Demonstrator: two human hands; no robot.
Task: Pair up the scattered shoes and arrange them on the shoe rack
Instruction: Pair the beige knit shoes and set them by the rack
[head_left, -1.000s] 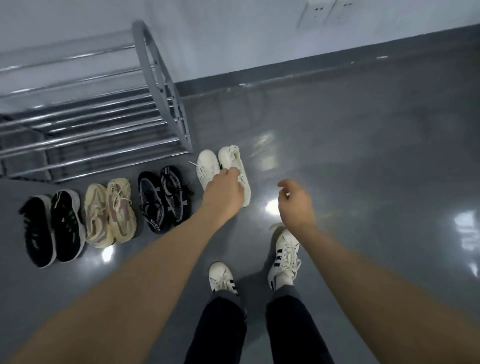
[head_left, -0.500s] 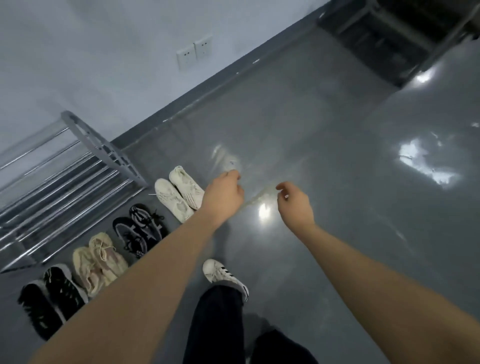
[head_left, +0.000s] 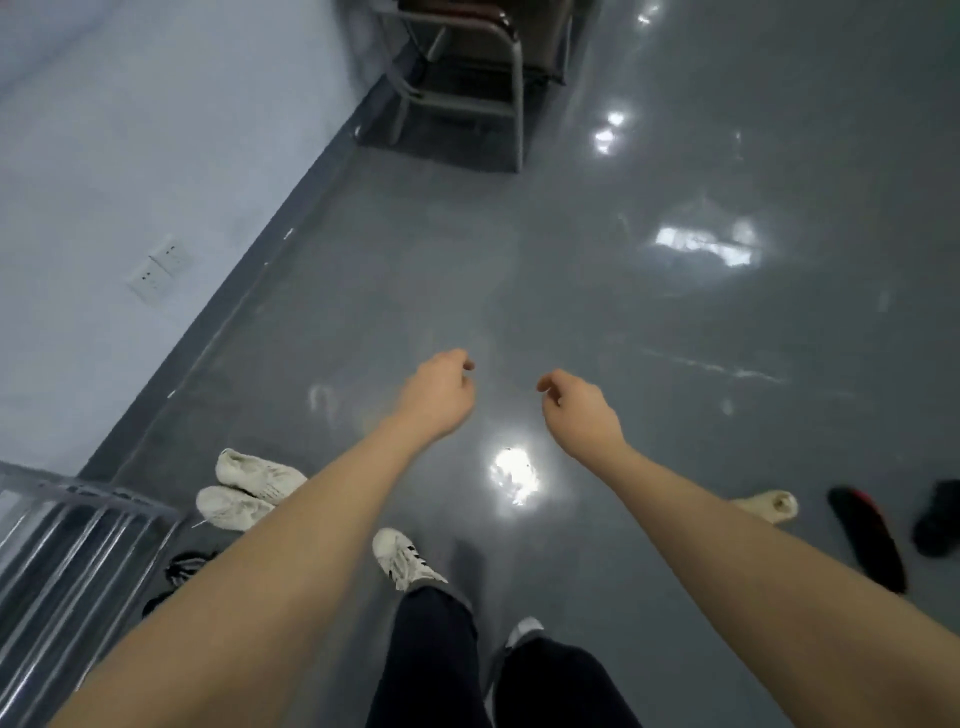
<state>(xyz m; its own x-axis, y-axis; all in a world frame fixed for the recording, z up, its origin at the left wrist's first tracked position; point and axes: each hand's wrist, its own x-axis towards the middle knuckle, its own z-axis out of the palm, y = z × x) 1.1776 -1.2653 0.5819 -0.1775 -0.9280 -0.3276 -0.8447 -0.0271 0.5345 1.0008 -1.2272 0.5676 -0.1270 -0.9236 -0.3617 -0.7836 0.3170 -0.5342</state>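
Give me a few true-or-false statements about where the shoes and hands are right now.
1. Both hands, left hand and right hand, hold nothing. True.
2. The white pair sits on the shoe rack. False: it lies on the floor beside the rack.
3. A black-and-red shoe lies on the floor at the right. True.
4. The chair stands right beside the rack. False: it stands farther off along the wall.

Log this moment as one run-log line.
left hand: empty, loosely curled | right hand: empty, loosely curled | white lace-up sneaker pair: floor beside metal rack | black-and-red shoe: loose, floor right
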